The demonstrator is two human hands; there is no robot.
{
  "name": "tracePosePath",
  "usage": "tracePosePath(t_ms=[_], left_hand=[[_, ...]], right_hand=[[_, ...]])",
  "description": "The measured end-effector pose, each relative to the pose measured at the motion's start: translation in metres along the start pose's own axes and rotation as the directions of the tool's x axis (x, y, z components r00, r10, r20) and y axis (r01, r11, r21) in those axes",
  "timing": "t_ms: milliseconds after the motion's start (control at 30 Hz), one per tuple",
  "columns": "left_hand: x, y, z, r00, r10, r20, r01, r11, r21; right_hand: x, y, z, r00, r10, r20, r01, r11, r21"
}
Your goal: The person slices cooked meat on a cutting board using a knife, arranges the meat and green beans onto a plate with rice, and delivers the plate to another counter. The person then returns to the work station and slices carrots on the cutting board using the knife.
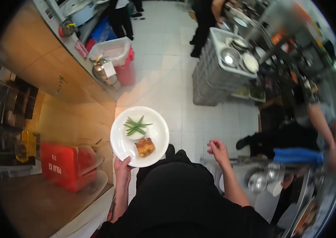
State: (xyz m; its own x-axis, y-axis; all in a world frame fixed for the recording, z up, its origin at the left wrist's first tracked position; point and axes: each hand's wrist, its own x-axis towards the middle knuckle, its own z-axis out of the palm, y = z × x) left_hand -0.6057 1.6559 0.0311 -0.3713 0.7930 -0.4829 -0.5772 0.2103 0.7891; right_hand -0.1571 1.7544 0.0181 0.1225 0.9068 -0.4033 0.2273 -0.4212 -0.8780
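- far left of the plate, the red cooler, marked "polar ice" in white letters, sits on a brown surface.
- beyond the plate and to its left, the metal canister with a white label stands just beside the red bin.
- at the plate's near-left rim, the left grip is pinching the edge, thumb on top; the fingers under it are hidden.
- the plate itself is white and round; on it lie green strips, crossed over a white round base, and, nearer the body, the browned block with a layered look.
- right of the plate and well apart from it, the right grip is loosely spread, fingers a little bent.
- beyond the plate and to its right, stacked grey crates carry the pale tub, full of dishes and a metal bowl.
- far right of the plate, metal bowls rest on the bench, near the blue cloth and another person's bare arm.
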Motion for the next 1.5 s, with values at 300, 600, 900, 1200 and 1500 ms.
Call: tracePosePath(t_ms=[300, 600, 900, 1200, 1500], left_hand=[[0.158, 0.048, 0.188, 0.996, 0.079, -0.044, -0.074, 0.992, 0.103], [0.435, 0.163, 0.295, 0.992, 0.004, 0.123, -0.035, 0.967, 0.252], [0.713, 0.222, 0.454, 0.984, -0.027, 0.174, -0.008, 0.980, 0.199], [0.932, 0.283, 0.629, 0.996, 0.049, 0.081, -0.053, 0.997, 0.052], [1.187, 0.362, 0.707, 0.990, 0.137, 0.038, -0.137, 0.991, -0.014]], right_hand=[[0.298, -0.245, 0.073, 0.762, -0.460, 0.456, 0.613, 0.740, -0.278], [0.466, -0.052, 0.041, 0.975, -0.088, 0.203, 0.199, 0.744, -0.638], [0.631, -0.039, 0.015, 0.928, 0.371, -0.034, -0.324, 0.758, -0.566], [1.032, -0.409, 0.138, 0.901, -0.239, 0.363, 0.425, 0.659, -0.620], [1.226, -0.544, 0.214, 0.897, -0.390, 0.207, 0.441, 0.809, -0.387]])
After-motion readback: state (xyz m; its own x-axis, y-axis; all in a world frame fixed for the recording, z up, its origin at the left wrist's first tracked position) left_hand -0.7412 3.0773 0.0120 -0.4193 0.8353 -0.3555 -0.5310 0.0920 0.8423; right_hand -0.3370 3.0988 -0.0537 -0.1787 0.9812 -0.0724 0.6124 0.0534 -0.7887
